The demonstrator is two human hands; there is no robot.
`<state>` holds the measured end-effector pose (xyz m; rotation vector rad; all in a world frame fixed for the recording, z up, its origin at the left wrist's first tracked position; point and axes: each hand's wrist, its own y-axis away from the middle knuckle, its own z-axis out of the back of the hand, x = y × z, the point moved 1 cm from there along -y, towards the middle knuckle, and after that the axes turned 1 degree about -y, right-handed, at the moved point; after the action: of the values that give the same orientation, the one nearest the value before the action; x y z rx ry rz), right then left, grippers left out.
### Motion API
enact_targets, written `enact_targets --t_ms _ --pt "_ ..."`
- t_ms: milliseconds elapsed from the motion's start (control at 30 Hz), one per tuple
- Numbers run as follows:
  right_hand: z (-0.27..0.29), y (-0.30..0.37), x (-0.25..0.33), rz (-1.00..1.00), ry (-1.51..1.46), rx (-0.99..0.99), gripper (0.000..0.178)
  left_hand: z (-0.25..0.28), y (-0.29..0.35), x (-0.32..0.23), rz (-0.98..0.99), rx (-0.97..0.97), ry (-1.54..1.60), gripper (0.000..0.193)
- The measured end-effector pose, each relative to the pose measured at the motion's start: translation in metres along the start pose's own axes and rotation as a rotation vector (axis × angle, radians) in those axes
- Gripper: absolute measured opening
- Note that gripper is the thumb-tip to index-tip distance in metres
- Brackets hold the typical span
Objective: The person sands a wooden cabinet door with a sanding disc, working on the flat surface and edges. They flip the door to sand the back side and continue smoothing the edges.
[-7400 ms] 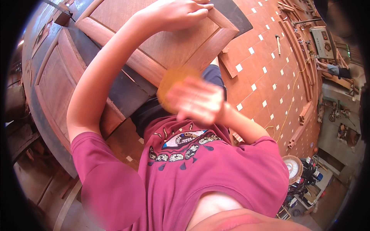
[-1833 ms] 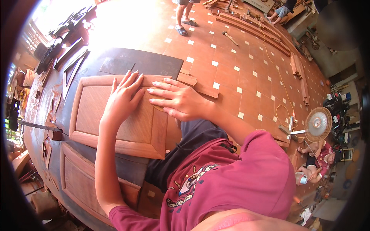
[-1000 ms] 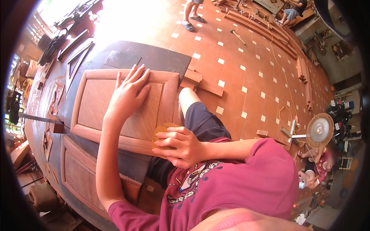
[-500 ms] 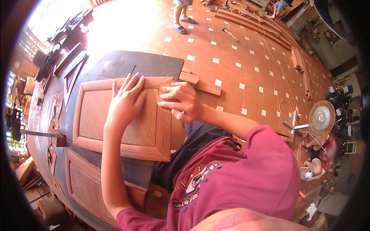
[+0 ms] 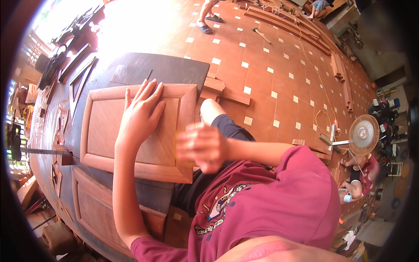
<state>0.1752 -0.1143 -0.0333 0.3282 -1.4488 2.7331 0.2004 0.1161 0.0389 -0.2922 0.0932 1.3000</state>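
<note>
A framed wooden cabinet door panel [image 5: 107, 129] lies flat on the dark board [image 5: 174, 67] of the workbench. My left hand [image 5: 142, 115] rests flat on the panel's upper middle, fingers spread and pointing away from me. Over the panel's right frame piece, my right hand [image 5: 203, 146] is smeared by motion. Its fingers are bent over a yellowish-brown piece of sandpaper [image 5: 178, 145], of which only a blurred edge shows. A second wooden panel [image 5: 98, 203] lies nearer to me, partly behind my left forearm.
A saw-like blade [image 5: 46, 151] juts from a wooden block at the left. Wood offcuts [image 5: 214, 85] lie beyond the bench's right edge. A hammer [image 5: 262, 36] and long boards [image 5: 288, 30] are on the tiled floor. A fan [image 5: 364, 134] and other people are farther off.
My right hand has moved with the sandpaper toward me along the panel's right frame piece. My left hand stays on the panel. My knee now shows beside the panel.
</note>
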Motion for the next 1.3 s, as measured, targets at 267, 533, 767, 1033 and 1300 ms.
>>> enact_targets --t_ms 267,533,767,1033,1300 --pt "0.011 -0.014 0.003 -0.236 0.063 0.046 0.033 -0.018 -0.001 0.013 -0.137 -0.075 -0.116 0.044" --pt "0.007 -0.007 -0.033 0.038 0.04 0.077 0.037 -0.016 0.008 0.018 -0.093 -0.131 0.174 0.046" --pt "0.001 -0.018 -0.031 -0.141 0.156 -0.026 0.036 -0.009 0.008 0.014 -0.149 -0.124 0.014 0.043" --pt "0.005 -0.001 -0.069 0.03 0.121 0.025 0.031 -0.01 0.004 0.017 -0.153 -0.202 -0.006 0.037" --pt "-0.023 -0.019 0.023 -0.143 0.073 -0.064 0.02 -0.007 0.009 0.016 -0.223 -0.165 0.016 0.034"
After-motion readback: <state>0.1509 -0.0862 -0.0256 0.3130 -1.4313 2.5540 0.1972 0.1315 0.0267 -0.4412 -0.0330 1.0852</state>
